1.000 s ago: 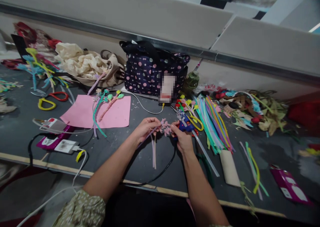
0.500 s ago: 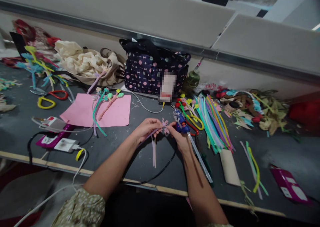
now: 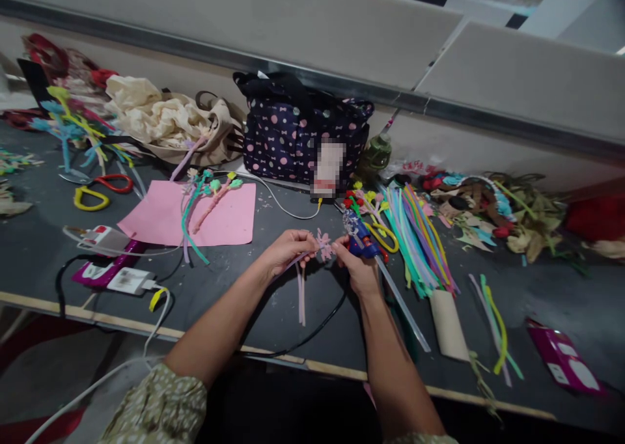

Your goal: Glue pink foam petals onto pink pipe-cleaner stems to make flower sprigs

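Observation:
My left hand point(image 3: 294, 247) is closed in a pinch on a lilac pipe-cleaner stem, just below a small pink-lilac flower point(image 3: 323, 245) of short pipe-cleaner loops. Two pale pipe cleaners point(image 3: 301, 297) hang below that hand; whether they join the flower is unclear. My right hand point(image 3: 355, 262) is closed around a blue hot glue gun point(image 3: 362, 239), whose handle is mostly hidden by the palm. A clear glue stick point(image 3: 403, 306) sticks out of its back end. The right thumb and fingertips are at the flower's right edge; I cannot tell if they touch it.
Pink paper point(image 3: 227, 219) with pipe-cleaner flowers lies left, near scissors point(image 3: 92, 196). A dark patterned bag point(image 3: 280, 135) stands behind, a phone-like blurred item before it. Coloured pipe cleaners point(image 3: 415, 242) and a cardboard tube point(image 3: 448, 327) lie right. A black cord point(image 3: 317, 333) curves in front.
My right hand and the glue gun have shifted a little to the right, away from the flower's middle. The flower shows more fully. My left hand has stayed nearly still.

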